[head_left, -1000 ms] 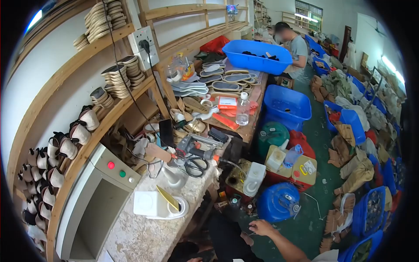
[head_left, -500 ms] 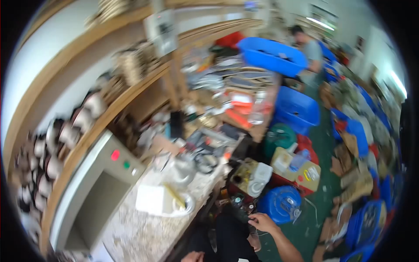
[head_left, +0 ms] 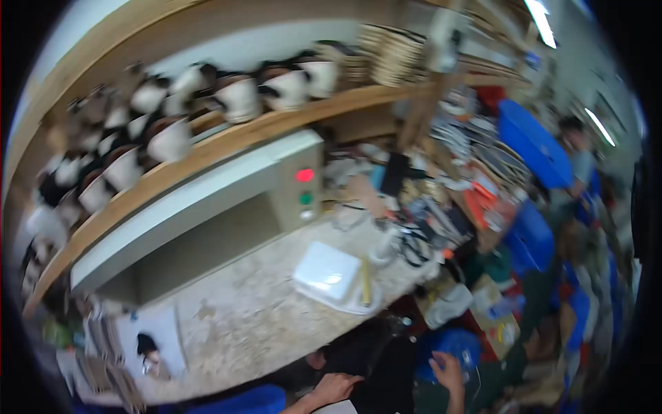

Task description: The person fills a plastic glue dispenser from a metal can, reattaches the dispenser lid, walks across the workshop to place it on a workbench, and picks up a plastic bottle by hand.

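Observation:
My left hand (head_left: 334, 388) is low in the head view, beside my dark-clothed leg; its fingers stretch loosely to the right and nothing shows in them. Farther right, my right hand (head_left: 448, 371) is raised in front of a blue drum (head_left: 452, 345), fingers apart and holding nothing visible. On the worn bench (head_left: 227, 345) above my hands lies a white plastic container (head_left: 327, 270) with a yellow strip (head_left: 366, 283) leaning in its opening. Black-handled scissors (head_left: 414, 245) lie behind it among tools. The picture is blurred by motion.
A machine with red and green buttons (head_left: 305, 175) stands at the back of the bench. Shoes (head_left: 238, 98) line the wooden shelf above. A paper sheet (head_left: 162, 338) and straps lie at left. Blue tubs (head_left: 531, 234) and a person (head_left: 578, 155) are at right.
The view has swung left, so the bench and machine sit farther right and more of the bench's left side shows. My left hand has come further into view; my right hand is now raised upright.

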`<action>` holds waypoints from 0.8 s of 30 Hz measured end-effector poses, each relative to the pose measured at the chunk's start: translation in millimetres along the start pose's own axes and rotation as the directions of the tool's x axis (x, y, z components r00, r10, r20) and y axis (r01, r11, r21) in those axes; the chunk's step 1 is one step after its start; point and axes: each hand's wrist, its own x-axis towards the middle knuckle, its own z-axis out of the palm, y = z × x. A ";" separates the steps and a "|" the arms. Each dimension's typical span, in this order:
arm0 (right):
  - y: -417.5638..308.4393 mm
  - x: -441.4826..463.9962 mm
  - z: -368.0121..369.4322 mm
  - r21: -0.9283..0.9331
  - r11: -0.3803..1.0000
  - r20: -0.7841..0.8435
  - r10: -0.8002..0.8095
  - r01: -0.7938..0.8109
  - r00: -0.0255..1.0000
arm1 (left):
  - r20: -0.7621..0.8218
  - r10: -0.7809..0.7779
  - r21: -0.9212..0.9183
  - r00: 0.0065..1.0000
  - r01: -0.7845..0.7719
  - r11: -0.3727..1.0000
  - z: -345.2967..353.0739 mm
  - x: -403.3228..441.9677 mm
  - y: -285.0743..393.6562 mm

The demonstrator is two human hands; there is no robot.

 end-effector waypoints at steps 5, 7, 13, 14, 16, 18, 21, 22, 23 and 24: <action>-53.4 4.8 -30.4 0.003 0.998 -0.086 0.063 -0.063 0.994 | 0.051 0.015 -0.004 0.999 -0.014 1.000 -26.4 5.6 11.0; -57.3 -0.5 -29.5 0.035 0.999 -0.128 0.034 -0.029 0.991 | 0.071 0.018 0.012 0.997 -0.019 1.000 -27.4 8.2 12.5; -33.9 -45.9 -4.0 0.066 0.989 -0.013 0.131 -0.130 0.991 | 0.099 0.046 0.006 0.994 -0.047 0.999 -22.1 15.5 0.8; -19.9 -54.4 3.5 0.054 0.986 0.016 0.155 -0.156 0.988 | 0.077 0.050 -0.010 0.996 -0.050 0.999 -22.2 17.9 -0.2; 2.6 -72.0 12.5 0.034 0.971 0.042 0.237 -0.238 0.971 | 0.152 0.053 0.003 0.987 -0.054 0.999 -27.8 17.6 8.9; 32.9 -89.3 21.9 0.034 0.949 0.058 0.311 -0.313 0.949 | 0.208 0.009 0.019 0.978 -0.013 1.000 -32.9 16.0 25.2; 83.6 -114.7 46.4 0.068 0.922 0.056 0.378 -0.382 0.924 | 0.246 -0.028 0.066 0.969 0.012 0.998 -25.3 16.8 26.7; 101.6 -124.3 54.9 0.071 0.921 0.051 0.380 -0.383 0.923 | 0.293 -0.092 0.160 0.952 0.046 0.986 -25.7 23.7 34.1; 117.7 -128.0 55.2 0.076 0.920 0.049 0.381 -0.384 0.923 | 0.329 -0.163 0.257 0.930 0.078 0.963 -26.5 31.4 46.2; 129.4 -128.6 46.9 0.129 0.901 0.033 0.414 -0.414 0.910 | 0.331 -0.164 0.307 0.929 0.059 0.950 -17.9 46.5 50.0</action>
